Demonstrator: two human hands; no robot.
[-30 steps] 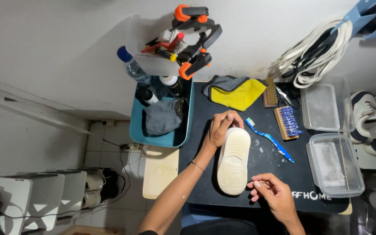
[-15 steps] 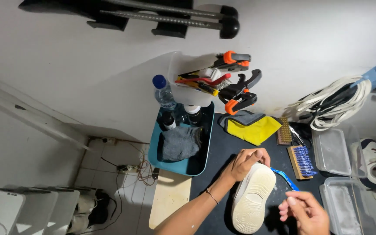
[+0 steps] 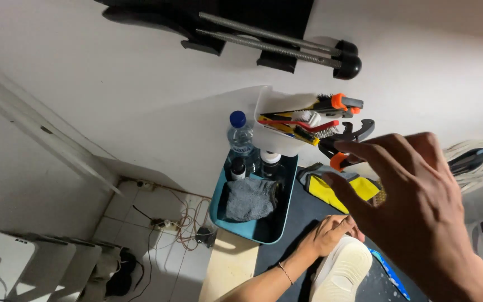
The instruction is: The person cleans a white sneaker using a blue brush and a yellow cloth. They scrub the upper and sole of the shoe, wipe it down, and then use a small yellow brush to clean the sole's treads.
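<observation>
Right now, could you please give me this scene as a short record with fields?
left hand: left hand rests on the toe end of the pale shoe sole, fingers curled over it
right hand: right hand raised in the air, fingers spread, holding nothing
surface: dark mat
tray: teal tray with a grey cloth and a water bottle
tool holder: white bin of brushes on the wall
nearby: yellow cloth

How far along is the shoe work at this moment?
Done: nothing that can be confirmed; the shoe lies sole-up on the dark mat. In hand: the left hand steadies it, while the empty right hand is raised toward the white tub of brushes. Left: any brushing.
</observation>
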